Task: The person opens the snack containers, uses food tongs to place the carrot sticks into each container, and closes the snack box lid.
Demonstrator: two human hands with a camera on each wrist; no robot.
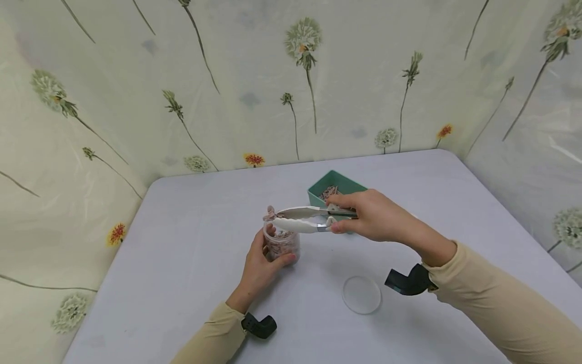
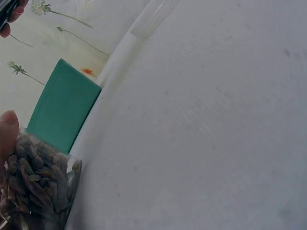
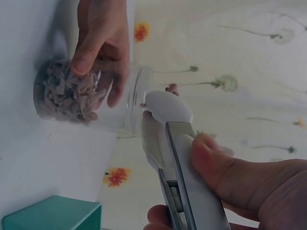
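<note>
My left hand [image 1: 260, 267] holds a clear jar [image 1: 283, 247] upright on the table, fingers and thumb around its side. Small pinkish-brown dried pieces [image 3: 69, 93] fill the lower part of the jar. In my right hand [image 1: 379, 215] is a pair of tongs [image 1: 302, 213] with white tips and metal arms, held sideways. The tips reach over the jar's mouth, and a few dried pieces [image 1: 270, 213] stick out from between them. Seen from the left wrist, only the thumb [image 2: 7, 132] shows beside the jar; the tongs' tips are out of that view.
A green rectangular box [image 1: 334, 183] stands behind the tongs, with more dried pieces inside, partly hidden by my right hand. A clear round lid [image 1: 361, 294] lies flat on the white table [image 1: 200, 227] at the front right. Flower-patterned sheeting [image 1: 254, 101] hangs behind the table.
</note>
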